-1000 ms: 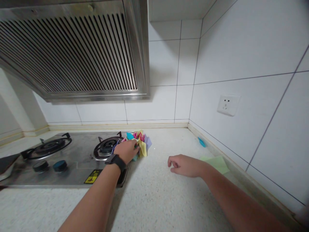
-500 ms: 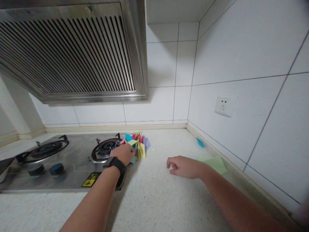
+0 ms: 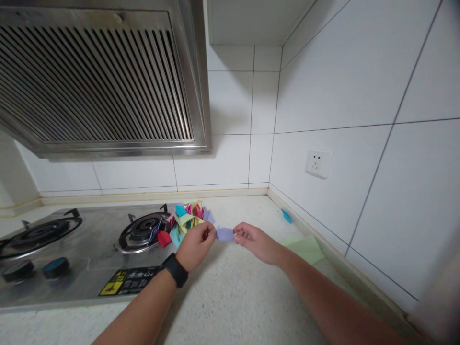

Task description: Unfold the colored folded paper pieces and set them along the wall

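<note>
A small purple piece of paper (image 3: 225, 234) stretches between my two hands, just above the speckled counter (image 3: 233, 292). My left hand (image 3: 197, 245), with a dark watch on its wrist, pinches the paper's left end. At the other end, the fingers of my right hand (image 3: 256, 242) are closed on it. Just beyond my left hand lies a heap of colourful folded papers (image 3: 185, 218), in red, blue, yellow, green and purple, partly hidden by that hand. Behind my right forearm is a light green sheet of paper (image 3: 305, 249).
A gas stove (image 3: 89, 261) fills the left side, its right burner (image 3: 145, 230) beside the paper heap. The range hood (image 3: 104, 86) hangs above. A blue folded paper (image 3: 286, 215) lies by the right wall, below a wall socket (image 3: 319, 163).
My left hand has come away from the heap towards the right. The purple paper now shows between both hands; my right hand has closed on its end. The view has shifted slightly right.
</note>
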Demonstrator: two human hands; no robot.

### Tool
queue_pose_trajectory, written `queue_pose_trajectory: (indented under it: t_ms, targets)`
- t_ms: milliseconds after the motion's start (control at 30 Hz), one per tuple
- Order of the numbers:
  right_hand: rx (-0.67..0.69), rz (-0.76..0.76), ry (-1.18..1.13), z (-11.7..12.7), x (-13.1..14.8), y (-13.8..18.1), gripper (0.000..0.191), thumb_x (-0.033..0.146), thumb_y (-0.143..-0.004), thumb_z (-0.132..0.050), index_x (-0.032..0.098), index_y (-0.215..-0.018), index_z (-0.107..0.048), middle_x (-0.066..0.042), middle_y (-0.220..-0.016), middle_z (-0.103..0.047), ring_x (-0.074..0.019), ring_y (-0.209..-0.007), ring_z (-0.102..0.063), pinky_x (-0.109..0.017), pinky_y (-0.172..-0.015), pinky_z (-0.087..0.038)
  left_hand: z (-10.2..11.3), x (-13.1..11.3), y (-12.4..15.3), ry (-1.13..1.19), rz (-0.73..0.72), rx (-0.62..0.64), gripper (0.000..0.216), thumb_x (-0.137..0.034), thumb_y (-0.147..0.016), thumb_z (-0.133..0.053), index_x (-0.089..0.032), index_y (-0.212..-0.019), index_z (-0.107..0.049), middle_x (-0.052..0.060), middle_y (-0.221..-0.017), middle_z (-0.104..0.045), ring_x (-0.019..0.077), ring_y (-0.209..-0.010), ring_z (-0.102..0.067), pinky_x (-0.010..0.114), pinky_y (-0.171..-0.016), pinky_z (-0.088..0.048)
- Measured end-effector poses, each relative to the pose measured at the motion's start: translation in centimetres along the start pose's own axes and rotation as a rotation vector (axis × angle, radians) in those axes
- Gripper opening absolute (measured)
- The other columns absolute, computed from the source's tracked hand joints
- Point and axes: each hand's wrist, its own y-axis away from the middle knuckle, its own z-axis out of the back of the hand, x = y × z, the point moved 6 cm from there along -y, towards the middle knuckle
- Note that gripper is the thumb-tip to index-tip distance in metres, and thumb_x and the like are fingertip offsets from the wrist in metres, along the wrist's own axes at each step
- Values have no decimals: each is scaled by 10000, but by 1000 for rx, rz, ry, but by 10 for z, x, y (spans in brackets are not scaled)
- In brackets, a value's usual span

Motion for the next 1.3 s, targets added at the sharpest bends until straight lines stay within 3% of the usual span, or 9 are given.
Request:
queue_pose_trajectory:
  t_ms: [233, 433, 733, 967, 1100, 1300]
  targets:
    - [-9, -16, -120, -3, -4, -3, 231, 397, -824, -606, 171, -861, -576, 25, -677, -529, -113, -627, -480, -241, -578, -354, -26, -1, 8, 298, 68, 161, 280, -405, -903, -448, -159, -831, -560, 0, -702, -542, 129, -636, -512, 219, -559, -377]
    - [20, 15, -116, -5, 4, 0, 276, 439, -812, -618, 169, -861, -590, 35, -675, -489, -107, -643, -445, -234, -588, -338, -33, -4, 11, 345, 95, 269, 326, -453, -871, -507, -145, -798, -586, -9, -659, -547, 105, -569, -471, 205, -514, -362]
    - [73, -57, -260, -13, -7, -1, 358, 518, -778, -627, 169, -840, -581, 30, -667, -516, -101, -599, -463, -233, -572, -365, -39, 5, 11, 516, 146, 278, 380, -507, -839, -544, -132, -842, -607, -1, -668, -543, 108, -563, -483, 199, -476, -403]
    - [122, -39, -310, -10, 0, 1, 324, 472, -771, -658, 156, -804, -593, 29, -658, -519, -103, -616, -460, -239, -593, -349, -44, 7, 10, 678, 195, 320, 357, -474, -765, -651, -120, -735, -611, -10, -628, -533, 95, -550, -459, 206, -498, -394]
    - [132, -35, -280, -9, -3, 0, 308, 461, -788, -644, 160, -800, -579, 36, -647, -498, -101, -612, -443, -235, -584, -328, -41, 8, 9, 656, 222, 307, 362, -473, -725, -684, -121, -662, -621, -24, -576, -500, 81, -524, -421, 205, -504, -371]
    - [91, -47, -239, -8, -12, -2, 283, 445, -805, -619, 172, -794, -544, 61, -592, -428, -92, -560, -382, -228, -539, -274, -38, 16, 8, 548, 301, 293, 360, -461, -628, -764, -116, -687, -682, -4, -557, -571, 89, -505, -438, 214, -494, -349]
